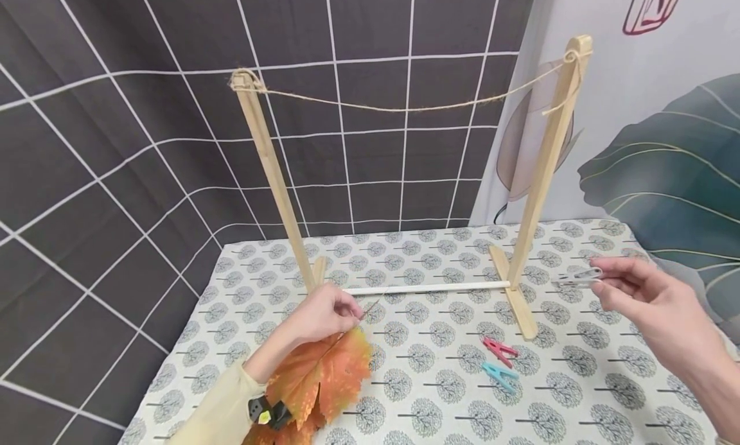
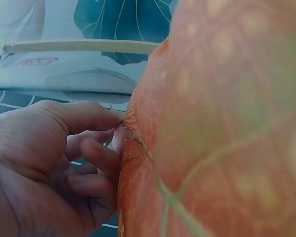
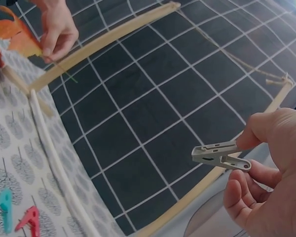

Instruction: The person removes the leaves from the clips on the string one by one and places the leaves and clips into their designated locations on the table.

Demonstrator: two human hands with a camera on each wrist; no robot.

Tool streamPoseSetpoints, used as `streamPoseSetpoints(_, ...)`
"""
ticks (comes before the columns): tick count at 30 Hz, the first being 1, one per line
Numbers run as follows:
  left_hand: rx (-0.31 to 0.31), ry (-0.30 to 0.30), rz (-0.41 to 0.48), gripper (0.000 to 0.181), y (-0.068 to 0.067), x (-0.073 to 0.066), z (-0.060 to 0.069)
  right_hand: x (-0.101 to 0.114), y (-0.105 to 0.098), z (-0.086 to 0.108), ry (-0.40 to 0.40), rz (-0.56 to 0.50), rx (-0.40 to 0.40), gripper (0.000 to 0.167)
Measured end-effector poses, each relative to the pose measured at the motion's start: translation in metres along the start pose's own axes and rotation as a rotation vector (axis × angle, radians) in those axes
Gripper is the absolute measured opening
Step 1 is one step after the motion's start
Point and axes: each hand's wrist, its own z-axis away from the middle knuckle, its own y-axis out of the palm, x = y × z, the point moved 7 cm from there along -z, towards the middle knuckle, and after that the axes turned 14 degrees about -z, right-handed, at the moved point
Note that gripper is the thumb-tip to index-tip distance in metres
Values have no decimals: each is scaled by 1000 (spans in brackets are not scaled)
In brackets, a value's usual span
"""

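My left hand (image 1: pixel 328 311) pinches an orange-red maple leaf (image 1: pixel 332 374) near its stem, and the leaf hangs down below the fingers over the table. Up close in the left wrist view, the leaf (image 2: pixel 227 123) fills the right side and covers some fingertips. Off to the right, my right hand (image 1: pixel 659 304) pinches a pale grey clothespin (image 1: pixel 578 276) between thumb and finger, in the air beyond the wooden stand (image 1: pixel 543 169). The right wrist view shows this clothespin (image 3: pixel 219 155) from the side. Between the stand's two posts sags a twine line (image 1: pixel 399 109).
On the tree-patterned tablecloth (image 1: pixel 428 393) lie a red clothespin (image 1: pixel 500 350) and a turquoise clothespin (image 1: pixel 500 375), right of the leaf. A white rod (image 1: pixel 428 287) joins the feet of the posts. Dark gridded cloth (image 1: pixel 370 34) hangs behind and at left.
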Motion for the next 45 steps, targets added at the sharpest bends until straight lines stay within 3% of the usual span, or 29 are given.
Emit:
streamPoseSetpoints(7, 47, -33, -1, 12, 5, 8, 8, -18, 5, 9, 22, -137, 39, 45)
streamPoseSetpoints(12, 38, -11, 12, 11, 7, 13, 11, -32, 10, 16, 53, -69, 38, 46)
streamPoseSetpoints(19, 36, -23, -14, 13, 8, 18, 16, -49, 21, 25, 93, -159, 53, 46)
streamPoseSetpoints(29, 69, -57, -56, 9, 14, 25, 23, -72, 29, 42, 213, -38, 37, 36)
streamPoseSetpoints(36, 79, -48, -29, 9, 16, 32, 25, -91, 32, 54, 282, -157, 8, 33)
streamPoseSetpoints(45, 93, -84, -52, 8, 20, 35, 32, -107, 32, 62, 330, -175, -2, 33)
